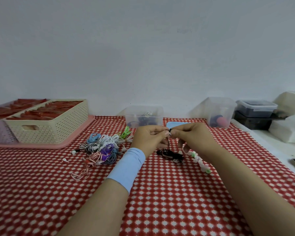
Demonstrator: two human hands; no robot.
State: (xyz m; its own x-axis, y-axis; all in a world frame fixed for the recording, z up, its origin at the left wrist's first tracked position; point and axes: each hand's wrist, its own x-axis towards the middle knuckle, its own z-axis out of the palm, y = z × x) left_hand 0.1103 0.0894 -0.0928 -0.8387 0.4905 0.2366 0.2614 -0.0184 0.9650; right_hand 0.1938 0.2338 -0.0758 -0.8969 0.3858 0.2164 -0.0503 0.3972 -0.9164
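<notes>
Both hands are working on the black earphone cord (171, 153): the left hand (149, 137) and the right hand (192, 135) are each pinching its upper end between thumb and fingertips, just above the counter (160, 201), while the rest of the cord is hanging down in a thin strand and lying in a loose tangle on the cloth right below them. The cord is looking very light, limp and thin, so it is probably kinking and snagging easily; a fingertip pinch close to the end, as now, seems the best hold, with gentle tension rather than a tug. The red-and-white patterned cloth is likely giving some grip and keeping the tangle from sliding. A strip of small white, pink and green pieces (201, 161) is lying under the right wrist, near enough to catch. A pile of coloured cords (102, 147) is sitting to the left, a cream basket (48, 126) beyond it, and clear boxes (144, 116) are standing against the plain wall.
</notes>
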